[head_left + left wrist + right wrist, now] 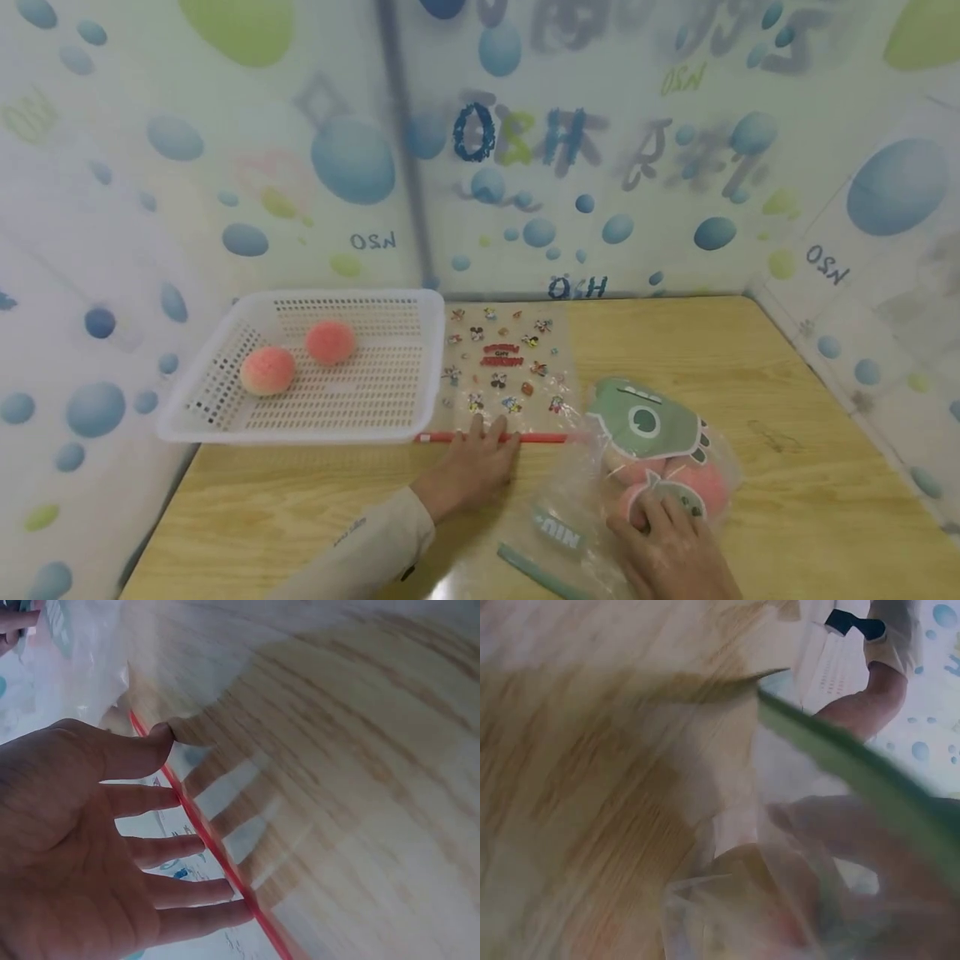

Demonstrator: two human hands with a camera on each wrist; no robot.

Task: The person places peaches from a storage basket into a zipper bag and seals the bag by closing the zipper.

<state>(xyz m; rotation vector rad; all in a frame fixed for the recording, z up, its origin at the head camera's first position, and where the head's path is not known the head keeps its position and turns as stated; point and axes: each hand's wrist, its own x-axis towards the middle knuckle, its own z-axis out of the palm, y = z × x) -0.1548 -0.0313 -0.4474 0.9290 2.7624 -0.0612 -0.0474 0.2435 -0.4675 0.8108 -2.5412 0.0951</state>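
Observation:
On the table lies a clear zip bag with small cartoon prints (501, 367), flat, its red zip strip nearest me. My left hand (476, 465) is spread on it; in the left wrist view the fingertips of that hand (112, 847) touch the red strip (196, 821). To the right, a second clear zip bag with a green cartoon print (645, 421) contains several pink peaches (701, 483). My right hand (671, 546) grips this bag over a peach, fingers bent. The right wrist view shows its green strip (855, 754) in front of my blurred right hand (855, 832).
A white perforated basket (382, 362) stands at the back left, holding two peaches (330, 342). The flat bag lies against its right side. Walls with blue and green dots (352, 158) enclose the wooden table (810, 467) at the back and sides.

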